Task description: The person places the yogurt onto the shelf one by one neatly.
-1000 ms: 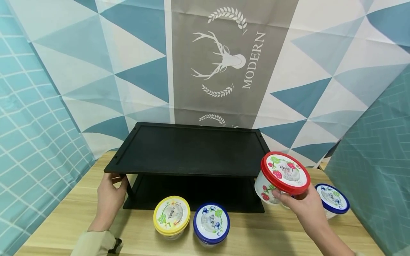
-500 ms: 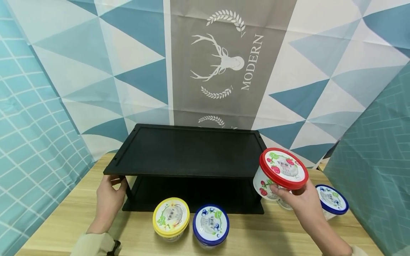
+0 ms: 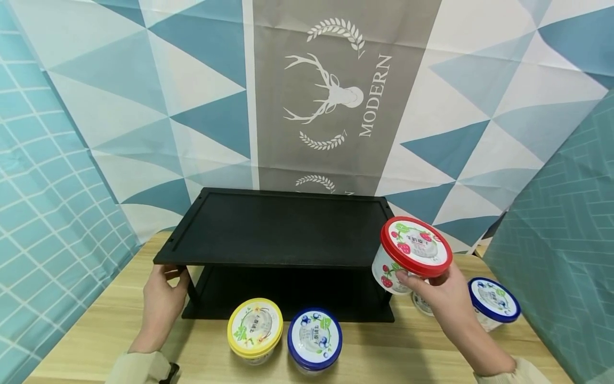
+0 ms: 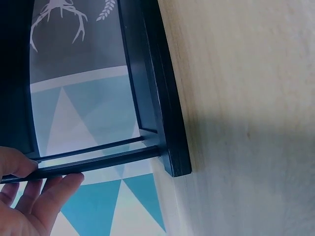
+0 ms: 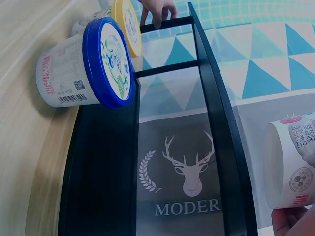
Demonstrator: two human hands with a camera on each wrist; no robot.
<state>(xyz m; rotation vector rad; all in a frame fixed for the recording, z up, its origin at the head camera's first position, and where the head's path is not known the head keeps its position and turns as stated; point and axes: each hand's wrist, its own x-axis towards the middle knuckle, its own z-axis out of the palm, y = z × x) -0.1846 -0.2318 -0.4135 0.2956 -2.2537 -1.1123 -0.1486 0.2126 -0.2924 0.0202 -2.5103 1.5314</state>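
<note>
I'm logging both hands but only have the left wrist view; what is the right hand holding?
Observer: The right hand grips a red-lidded tub printed with red fruit.
Operator: Is that tub resting on the black shelf that I see part of?
Observer: No; in the right wrist view, a strip of backdrop shows between the two.
Operator: And what stands in front of the shelf, on the person's side?
Observer: A yellow-lidded tub, with a blue-lidded tub just to its right, both on the wooden table.
</note>
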